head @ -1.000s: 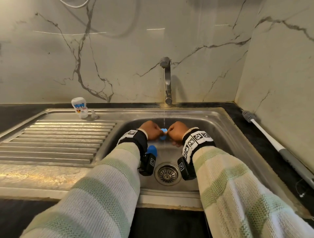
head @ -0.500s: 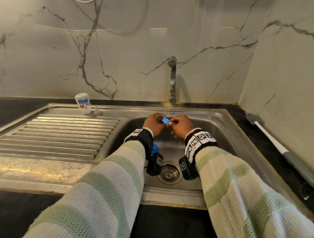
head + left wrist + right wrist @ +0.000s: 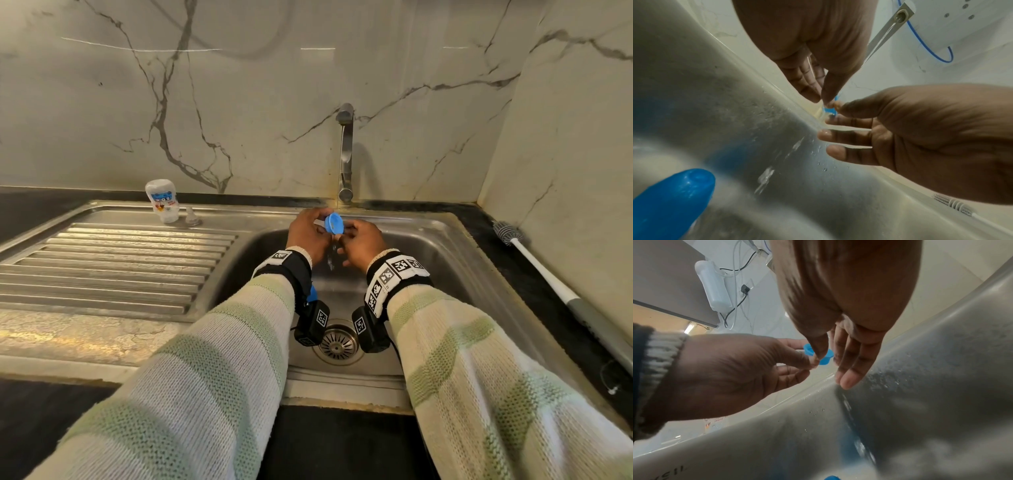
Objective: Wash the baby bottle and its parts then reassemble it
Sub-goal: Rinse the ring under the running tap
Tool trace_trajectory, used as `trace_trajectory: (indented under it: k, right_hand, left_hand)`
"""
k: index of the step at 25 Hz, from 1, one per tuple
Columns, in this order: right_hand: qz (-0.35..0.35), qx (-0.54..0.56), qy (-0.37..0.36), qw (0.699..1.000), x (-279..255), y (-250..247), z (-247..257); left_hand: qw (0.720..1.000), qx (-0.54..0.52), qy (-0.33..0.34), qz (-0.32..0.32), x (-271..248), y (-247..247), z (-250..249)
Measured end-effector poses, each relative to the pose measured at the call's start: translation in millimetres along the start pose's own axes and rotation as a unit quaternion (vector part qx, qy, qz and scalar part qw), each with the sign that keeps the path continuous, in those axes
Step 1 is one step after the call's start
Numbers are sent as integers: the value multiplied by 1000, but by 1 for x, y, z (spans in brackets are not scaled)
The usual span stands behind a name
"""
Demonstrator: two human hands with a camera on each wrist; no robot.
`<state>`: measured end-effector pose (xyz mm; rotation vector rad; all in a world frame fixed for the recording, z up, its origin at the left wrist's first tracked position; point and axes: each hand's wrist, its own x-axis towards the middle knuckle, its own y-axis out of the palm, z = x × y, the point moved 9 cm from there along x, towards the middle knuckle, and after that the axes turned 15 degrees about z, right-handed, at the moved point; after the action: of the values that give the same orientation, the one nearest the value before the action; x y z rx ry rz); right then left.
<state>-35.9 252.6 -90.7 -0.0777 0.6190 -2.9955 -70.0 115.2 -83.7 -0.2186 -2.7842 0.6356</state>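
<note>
Both hands hold a small blue bottle part (image 3: 334,222) over the sink basin, just under the tap (image 3: 345,154). My left hand (image 3: 320,222) pinches its left edge between thumb and fingers. From the right, my right hand (image 3: 346,230) pinches it with thumb and forefinger; its other fingers are straight. In the left wrist view the blue part (image 3: 830,110) shows between the fingertips, and a thin stream of water (image 3: 879,40) runs down from the spout. In the right wrist view the blue part (image 3: 826,355) is ring-shaped with a flange. The bottle body (image 3: 162,200) stands upside down on the drainboard beside a clear teat (image 3: 191,219).
A larger blue cap (image 3: 670,203) lies in the basin below my left wrist. The drain strainer (image 3: 337,342) sits at the basin's front. A long bottle brush (image 3: 548,277) lies on the dark counter at the right. The ribbed drainboard (image 3: 102,267) is on the left.
Both hands have risen from low in the basin up to the spout with the blue part. The part now shows its round face.
</note>
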Motion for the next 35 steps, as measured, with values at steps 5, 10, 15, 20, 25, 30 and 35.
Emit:
trace_trajectory:
  k: [5,10,15,20,25,30,35]
  right_hand:
    - [-88,-40,-48,994,-1,-19,11]
    - [-118,-63,-89,987,-4,-26,21]
    - [-99,-118,-92,984,0,-28,19]
    - [-59,-158,-51,984,3,-17,15]
    - [-46,-171,1,984,8,-17,1]
    - [-1,-87,47,995,6,-7,-9]
    - [42,-42,63,996,7,10,-10]
  left_hand:
    - [998,-31,12,60,3,11,0]
    - [992,-56,32,110,1,22,-12]
    - [985,-102,2,139,1,28,-9]
    - [972,-151,-61,169,0,33,12]
    - [969,-138,-85,185,-6,32,18]
    - [957,-204,-130,162,-10,25,18]
    - [959,-239,-113,99,-6,12,16]
